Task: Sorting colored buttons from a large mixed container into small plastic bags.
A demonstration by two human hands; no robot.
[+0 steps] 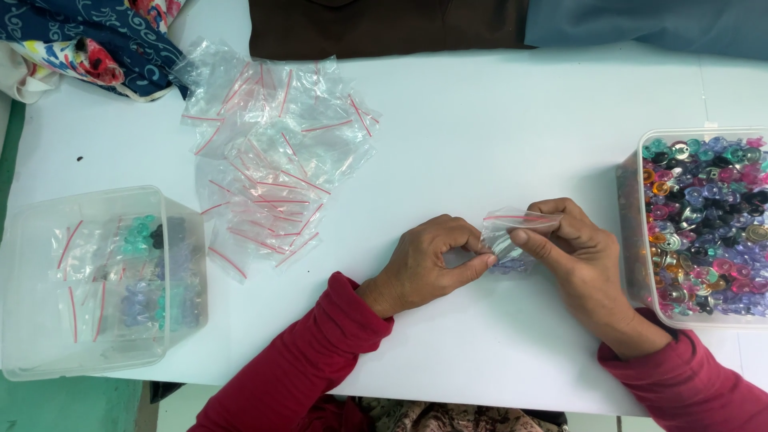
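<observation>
Between your hands, near the middle of the white table (480, 120), sits a small clear bag (512, 236) with a red strip along its top. Your left hand (432, 264) pinches its left edge with thumb and fingers closed on it; your right hand (572, 248) clamps its right side. Small bluish pieces show inside the bag.

A loose pile of empty clear bags (276, 160) with red strips lies up and to the left. A clear tub (96, 280) at the left edge holds filled bags. A second clear tub (704, 228) of mixed coloured buttons stands just beside your right wrist. Bare tabletop lies open above your hands and along the near edge.
</observation>
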